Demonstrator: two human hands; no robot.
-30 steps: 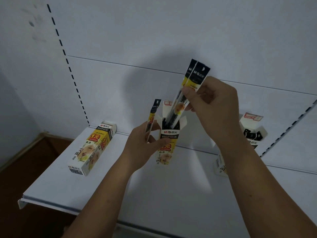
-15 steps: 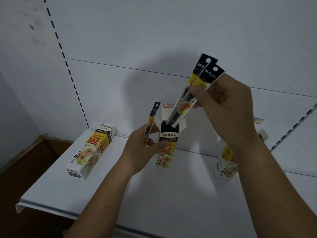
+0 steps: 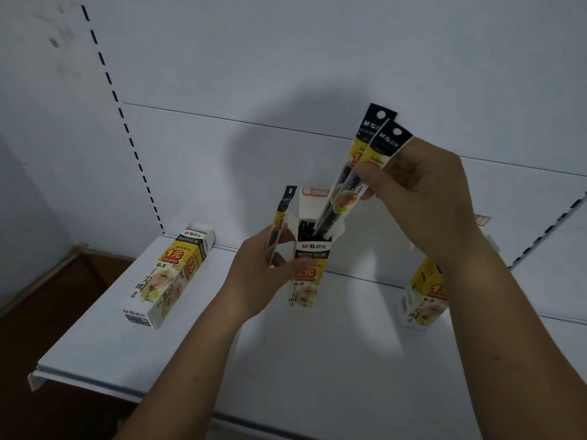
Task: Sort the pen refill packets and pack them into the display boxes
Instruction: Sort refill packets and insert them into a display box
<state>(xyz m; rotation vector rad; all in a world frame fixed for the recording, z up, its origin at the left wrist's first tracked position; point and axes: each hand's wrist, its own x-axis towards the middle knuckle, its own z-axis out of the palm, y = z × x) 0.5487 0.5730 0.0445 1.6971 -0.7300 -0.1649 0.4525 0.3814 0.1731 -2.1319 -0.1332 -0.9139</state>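
Head view: right hand (image 3: 425, 198) has drifted slightly right and up since a second ago, still pinching two flat glossy packets (image 3: 362, 166) whose lower ends angle into the open box (image 3: 306, 271). Left hand (image 3: 260, 277) steadies that upright cardboard box, fingers also clamping one thin packet (image 3: 281, 222). Closed box (image 3: 170, 277) lies flat on the smooth white shelf (image 3: 317, 360); right box (image 3: 424, 300) stands tilted.

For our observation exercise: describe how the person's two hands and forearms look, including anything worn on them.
Both the left hand and the right hand are bare: no gloves, rings, watch or bracelets show. The forearms are uncovered too, with no sleeve in view. The fingers carry no visible markings.
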